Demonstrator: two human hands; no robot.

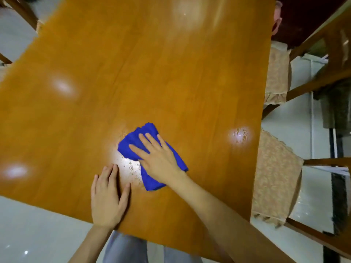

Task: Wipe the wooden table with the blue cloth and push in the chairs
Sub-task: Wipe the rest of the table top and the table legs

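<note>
A glossy wooden table [133,73] fills most of the head view. A folded blue cloth [133,141] lies on it near the front edge. My right hand [157,158] presses flat on the cloth, fingers spread and pointing toward the far left. My left hand [107,198] rests flat on the bare table just left of the cloth, near the front edge, holding nothing. A damp, speckled patch shows on the wood between the two hands. Two chairs with beige patterned seat covers, the nearer chair [275,177] and the farther chair [277,76], stand along the table's right side.
Wooden chair parts [22,14] show at the far left corner of the table. The floor [38,234] is pale shiny tile. Light reflections glare on the tabletop. A dark red surface [303,19] lies at the upper right.
</note>
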